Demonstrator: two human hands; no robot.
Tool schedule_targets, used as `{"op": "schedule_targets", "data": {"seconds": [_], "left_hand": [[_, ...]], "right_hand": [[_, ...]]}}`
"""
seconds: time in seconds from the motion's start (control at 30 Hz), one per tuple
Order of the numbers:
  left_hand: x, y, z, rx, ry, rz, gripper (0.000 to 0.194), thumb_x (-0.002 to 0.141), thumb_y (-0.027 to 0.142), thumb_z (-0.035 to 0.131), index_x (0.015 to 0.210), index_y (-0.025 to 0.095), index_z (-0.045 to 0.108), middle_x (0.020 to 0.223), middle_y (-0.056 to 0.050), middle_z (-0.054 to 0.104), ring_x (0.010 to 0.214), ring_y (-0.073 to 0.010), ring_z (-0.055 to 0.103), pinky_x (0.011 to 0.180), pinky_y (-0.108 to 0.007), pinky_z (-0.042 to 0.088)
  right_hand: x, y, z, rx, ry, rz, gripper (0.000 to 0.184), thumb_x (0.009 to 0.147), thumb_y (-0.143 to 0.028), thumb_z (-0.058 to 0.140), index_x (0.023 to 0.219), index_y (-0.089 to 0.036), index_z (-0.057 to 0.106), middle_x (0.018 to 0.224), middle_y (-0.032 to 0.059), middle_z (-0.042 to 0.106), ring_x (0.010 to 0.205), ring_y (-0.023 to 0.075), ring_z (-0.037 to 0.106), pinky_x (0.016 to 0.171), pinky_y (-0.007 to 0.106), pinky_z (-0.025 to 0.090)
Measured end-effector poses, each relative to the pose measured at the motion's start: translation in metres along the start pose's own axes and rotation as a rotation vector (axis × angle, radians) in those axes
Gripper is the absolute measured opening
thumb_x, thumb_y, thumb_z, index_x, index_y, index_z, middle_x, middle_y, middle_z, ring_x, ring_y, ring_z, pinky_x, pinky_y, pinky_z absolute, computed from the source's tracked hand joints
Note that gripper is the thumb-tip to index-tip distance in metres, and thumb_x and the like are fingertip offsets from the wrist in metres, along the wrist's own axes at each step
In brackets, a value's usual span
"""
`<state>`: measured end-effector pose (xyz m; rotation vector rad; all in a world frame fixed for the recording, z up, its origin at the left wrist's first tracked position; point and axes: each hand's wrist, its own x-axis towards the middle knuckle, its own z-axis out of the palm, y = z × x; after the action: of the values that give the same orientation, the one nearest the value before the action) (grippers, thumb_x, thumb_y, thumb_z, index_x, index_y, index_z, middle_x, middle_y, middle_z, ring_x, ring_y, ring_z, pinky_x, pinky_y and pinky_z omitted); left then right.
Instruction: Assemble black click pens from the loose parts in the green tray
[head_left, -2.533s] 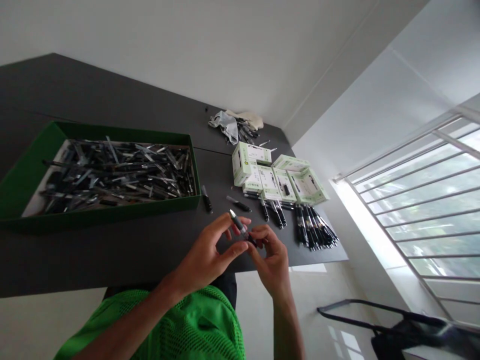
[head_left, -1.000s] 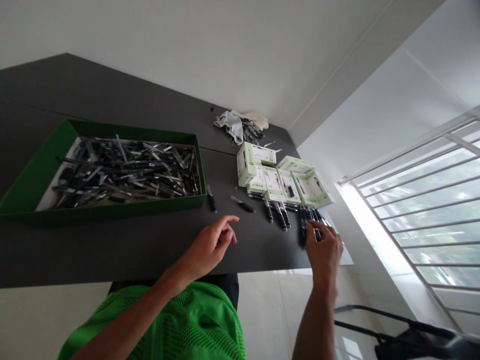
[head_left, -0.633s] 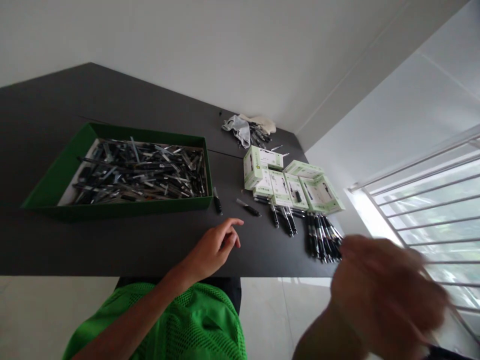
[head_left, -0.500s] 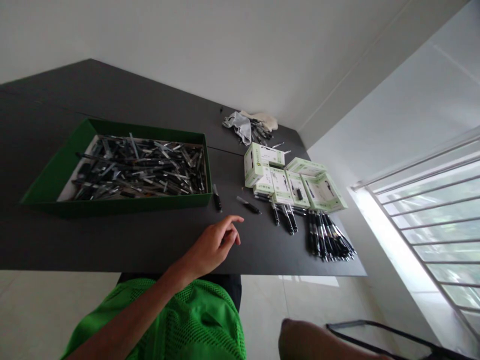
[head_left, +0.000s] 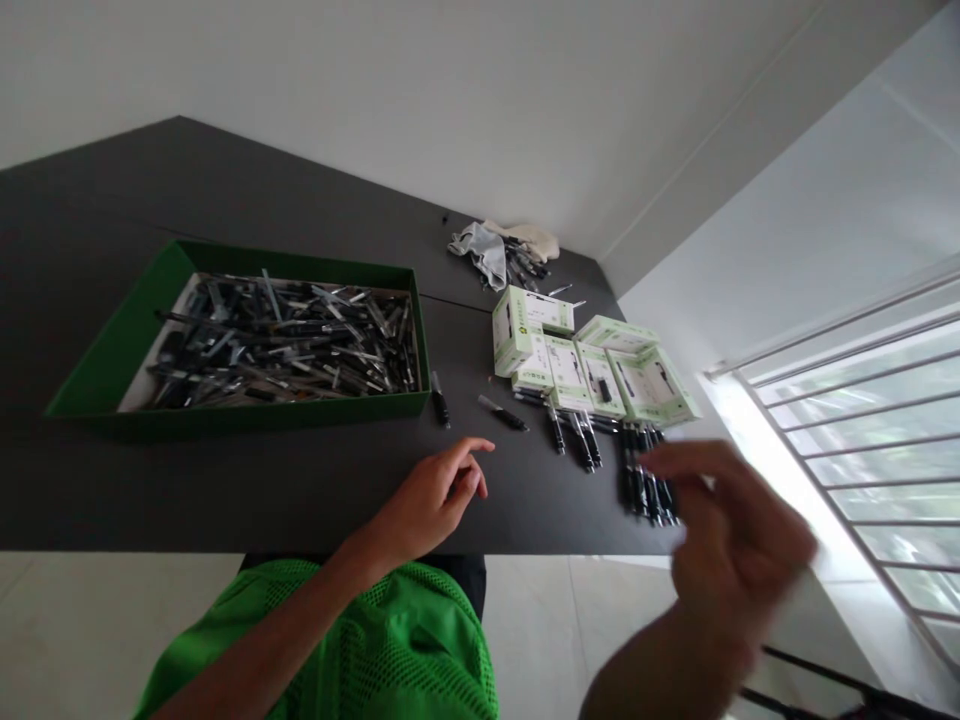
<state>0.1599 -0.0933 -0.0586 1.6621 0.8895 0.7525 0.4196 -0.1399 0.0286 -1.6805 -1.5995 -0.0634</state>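
Left hand [head_left: 439, 500] hung loose, digits apart, nothing held. Right hand [head_left: 727, 530] was blurred — couldn't tell if it pinched anything. Row of black pens [head_left: 640, 490] lay by its fingertips — a light, level touch seemed best.

Table [head_left: 225, 505]: ran along the wall [head_left: 375, 90].
Tray [head_left: 300, 410]: sat on its left part, a heap of pens [head_left: 300, 340] inside.
Loose pens [head_left: 504, 413]: two lay just right of the tray.
Cartons [head_left: 566, 365]: clustered farther right.
Pen row [head_left: 636, 480]: lay before the cartons, near the table's right end.
Cloths [head_left: 486, 250]: lay behind the cartons, near the wall.
Window [head_left: 885, 430]: was off to the right, past the table.
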Motion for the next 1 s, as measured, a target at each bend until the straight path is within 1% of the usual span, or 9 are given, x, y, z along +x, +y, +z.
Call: {"op": "schedule_targets", "data": {"seconds": [0.07,0.2,0.3,0.4,0.53,0.63,0.73,0.83,1.0], "left_hand": [[0.0,0.0,0.0,0.0,-0.013,0.001,0.035,0.11,0.034,0.043,0.137,0.017,0.057,0.092,-0.004,0.076,0.086,-0.0189,0.069,0.084,-0.03,0.048],[0.0,0.0,0.0,0.008,-0.016,-0.004,0.035,0.11,0.036,0.043,0.135,0.018,0.059,0.092,-0.004,0.075,0.086,-0.0189,0.069,0.082,-0.03,0.048],[0.0,0.0,0.0,-0.003,-0.012,-0.003,0.034,0.11,0.036,0.043,0.134,0.018,0.059,0.091,-0.003,0.075,0.084,-0.0183,0.069,0.081,-0.029,0.048],[-0.001,0.0,0.0,-0.003,-0.009,-0.004,0.033,0.11,0.034,0.044,0.134,0.018,0.06,0.091,-0.003,0.075,0.084,-0.0178,0.069,0.081,-0.028,0.048],[-0.001,0.001,-0.001,-0.018,-0.008,-0.004,0.033,0.11,0.035,0.044,0.134,0.019,0.06,0.089,-0.003,0.075,0.083,-0.018,0.068,0.082,-0.029,0.049],[-0.002,0.001,0.0,-0.087,0.044,0.0,0.036,0.111,0.04,0.043,0.136,0.019,0.059,0.097,-0.004,0.075,0.088,-0.0183,0.069,0.086,-0.03,0.051],[-0.003,0.0,0.001,-0.125,0.143,0.03,0.039,0.111,0.043,0.047,0.142,0.022,0.056,0.12,-0.008,0.073,0.104,-0.0193,0.069,0.095,-0.031,0.052],[-0.003,-0.003,0.002,-0.094,0.166,0.107,0.039,0.11,0.042,0.05,0.144,0.024,0.058,0.134,-0.009,0.069,0.12,-0.0213,0.066,0.106,-0.032,0.049],[-0.003,-0.008,0.0,-0.085,0.177,0.132,0.039,0.11,0.044,0.05,0.137,0.02,0.065,0.138,-0.012,0.071,0.131,-0.0255,0.065,0.114,-0.036,0.048]], "right_hand": [[0.015,0.021,0.013,-0.13,-0.095,0.032,0.024,0.098,-0.028,0.055,0.103,-0.022,0.077,0.108,0.012,0.076,0.101,0.031,0.07,0.095,0.052,0.052],[0.025,0.07,0.043,-0.354,-0.358,0.154,0.033,0.095,-0.035,0.053,0.113,-0.019,0.075,0.113,0.0138,0.077,0.103,0.0302,0.068,0.096,0.047,0.048],[0.019,0.087,0.056,-0.352,-0.413,0.196,0.032,0.095,-0.035,0.055,0.116,-0.02,0.074,0.099,0.0094,0.08,0.083,0.0252,0.069,0.084,0.04,0.049],[0.017,0.086,0.058,-0.342,-0.4,0.198,0.031,0.095,-0.037,0.056,0.115,-0.021,0.074,0.095,0.0075,0.08,0.074,0.0231,0.067,0.079,0.038,0.048],[0.021,0.074,0.053,-0.268,-0.249,0.235,0.032,0.092,-0.045,0.061,0.108,-0.021,0.074,0.091,0.0079,0.078,0.071,0.0222,0.065,0.074,0.038,0.049],[0.015,0.052,0.055,0.049,-0.158,0.292,0.033,0.088,-0.048,0.07,0.107,-0.02,0.073,0.092,0.0081,0.078,0.073,0.0207,0.068,0.072,0.036,0.054],[-0.005,0.015,0.07,0.457,-0.311,0.254,0.029,0.088,-0.042,0.076,0.109,-0.022,0.071,0.094,0.006,0.078,0.081,0.0199,0.073,0.075,0.033,0.059],[-0.025,-0.023,0.09,0.636,-0.489,0.206,0.016,0.09,-0.033,0.077,0.102,-0.023,0.073,0.092,0.0027,0.077,0.082,0.0176,0.073,0.077,0.031,0.06],[-0.037,-0.045,0.112,0.663,-0.371,0.27,0.01,0.087,-0.027,0.08,0.09,-0.021,0.073,0.082,0.0009,0.076,0.074,0.0159,0.069,0.07,0.028,0.056]]}}
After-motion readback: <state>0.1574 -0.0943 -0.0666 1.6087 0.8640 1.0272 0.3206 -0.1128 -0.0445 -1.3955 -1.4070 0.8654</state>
